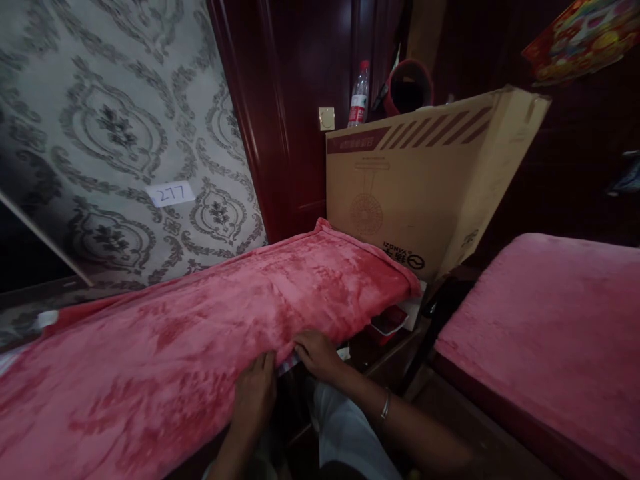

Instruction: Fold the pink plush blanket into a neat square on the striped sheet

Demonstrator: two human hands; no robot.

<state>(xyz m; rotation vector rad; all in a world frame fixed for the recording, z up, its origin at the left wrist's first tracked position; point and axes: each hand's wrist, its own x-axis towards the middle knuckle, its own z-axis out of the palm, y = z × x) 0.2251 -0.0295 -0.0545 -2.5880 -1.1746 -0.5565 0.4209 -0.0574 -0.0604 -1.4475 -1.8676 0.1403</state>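
Head view shows a pink blanket (210, 320) spread lengthwise from the lower left to the middle, its far edge running along a patterned wall (120, 133) and its right end just in front of a large cardboard box (395, 180). Both hands are at the blanket's near edge, close beside each other. The left hand (255, 390) has its fingers closed over the edge, grasping the cloth. The right hand (316, 355), with a bracelet (385, 404) on its wrist, pinches the same edge between its fingers, and the cloth bunches slightly between the two hands. Under the blanket's right end, a red container (391, 320) partly shows. A red-capped bottle (358, 97) stands upright beyond the box's top edge, near a wall switch (327, 119). On the wall is a white label (173, 193) reading 277. At right, well apart from the hands, sits a pink-covered seat (545, 313).
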